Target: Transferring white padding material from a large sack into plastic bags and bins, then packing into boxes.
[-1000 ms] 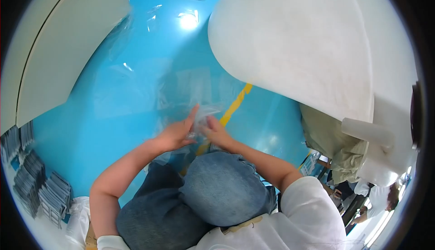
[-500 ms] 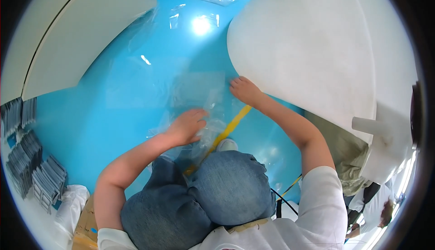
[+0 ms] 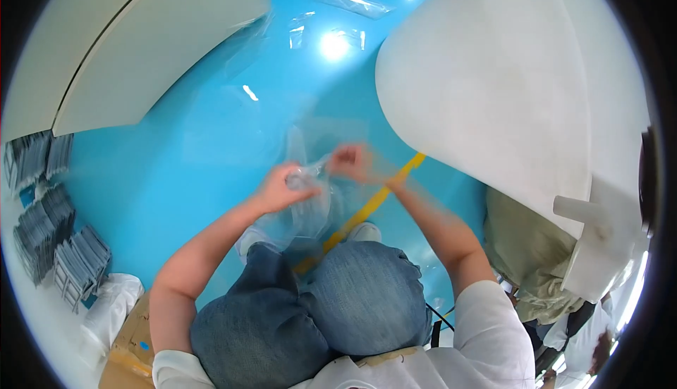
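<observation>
A crumpled clear plastic bag (image 3: 310,211) hangs between my two hands above the blue floor, in front of my knees. My left hand (image 3: 282,188) grips its upper part, thumb and fingers curled round the film. At the bag's upper right, my right hand (image 3: 352,162) is closed on a gathered strand of it, slightly blurred by motion. The bag's edges are hard to make out against the floor.
Loose clear plastic sheets (image 3: 352,4) lie on the blue floor (image 3: 162,170) farther off. A white rounded panel (image 3: 486,71) stands at right, pale cabinets (image 3: 190,29) at far left. Grey slatted parts (image 3: 83,265) are stacked left, near a cardboard box (image 3: 130,347).
My right hand has come left from beside the white panel to the plastic bag near my left hand. The bag is now lifted and gathered between both hands.
</observation>
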The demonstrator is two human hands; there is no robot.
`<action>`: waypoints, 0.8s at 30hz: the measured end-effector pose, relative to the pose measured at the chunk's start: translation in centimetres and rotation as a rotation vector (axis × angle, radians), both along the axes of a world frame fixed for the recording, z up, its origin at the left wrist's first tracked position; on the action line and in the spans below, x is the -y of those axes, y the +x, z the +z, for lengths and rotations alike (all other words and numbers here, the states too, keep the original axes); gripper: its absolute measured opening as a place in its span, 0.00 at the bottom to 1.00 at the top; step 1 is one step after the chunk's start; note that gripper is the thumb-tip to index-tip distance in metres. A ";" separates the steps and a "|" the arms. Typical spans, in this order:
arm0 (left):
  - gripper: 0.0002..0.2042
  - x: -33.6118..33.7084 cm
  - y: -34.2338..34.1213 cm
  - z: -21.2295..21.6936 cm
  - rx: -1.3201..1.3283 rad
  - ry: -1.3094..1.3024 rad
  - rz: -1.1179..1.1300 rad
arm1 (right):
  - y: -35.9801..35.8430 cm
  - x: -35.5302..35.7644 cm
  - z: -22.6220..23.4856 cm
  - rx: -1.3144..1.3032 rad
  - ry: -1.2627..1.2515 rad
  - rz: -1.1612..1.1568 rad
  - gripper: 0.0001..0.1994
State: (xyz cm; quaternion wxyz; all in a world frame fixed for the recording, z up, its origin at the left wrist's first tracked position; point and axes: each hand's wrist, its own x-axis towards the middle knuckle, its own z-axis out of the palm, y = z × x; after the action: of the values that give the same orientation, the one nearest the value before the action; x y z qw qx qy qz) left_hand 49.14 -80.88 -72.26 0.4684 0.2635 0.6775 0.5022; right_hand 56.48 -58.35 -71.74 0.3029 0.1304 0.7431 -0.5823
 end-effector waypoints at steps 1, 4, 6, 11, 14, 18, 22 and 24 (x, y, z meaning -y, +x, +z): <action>0.16 -0.1 -0.7 0.5 0.008 -0.099 0.099 | -0.9 -1.6 -1.5 -0.239 0.424 -0.001 0.14; 0.12 0.8 -1.7 1.0 -0.286 -0.138 0.088 | -2.1 -3.4 -4.7 -0.516 1.261 0.050 0.27; 0.11 1.0 -1.5 1.4 -0.470 -0.031 0.123 | -0.8 -3.2 -6.4 -0.531 1.264 -0.068 0.29; 0.12 1.5 -0.9 1.3 -0.670 0.094 0.092 | 1.5 0.2 -7.5 -0.334 0.835 -0.831 0.23; 0.14 1.1 -0.7 1.1 -0.731 0.073 -0.045 | 2.1 -1.0 -7.3 -0.138 0.807 -0.609 0.12; 0.20 -0.9 -0.2 1.7 -0.433 -0.122 -0.080 | 2.3 0.2 -7.1 -0.199 0.290 -0.430 0.06; 0.22 0.7 -2.6 4.3 -0.359 -0.034 0.047 | -1.8 5.0 -0.4 -0.051 -0.309 -0.110 0.08; 0.22 2.2 -3.6 3.8 -0.398 -0.087 0.013 | -6.1 3.0 0.9 0.079 -0.350 0.233 0.10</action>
State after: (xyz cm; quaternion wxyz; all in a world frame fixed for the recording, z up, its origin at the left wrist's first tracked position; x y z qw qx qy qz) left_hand 45.54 -83.07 -68.48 0.3329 0.3329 0.7794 0.4134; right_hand 50.34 -61.36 -70.86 0.4153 0.0117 0.6283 -0.6578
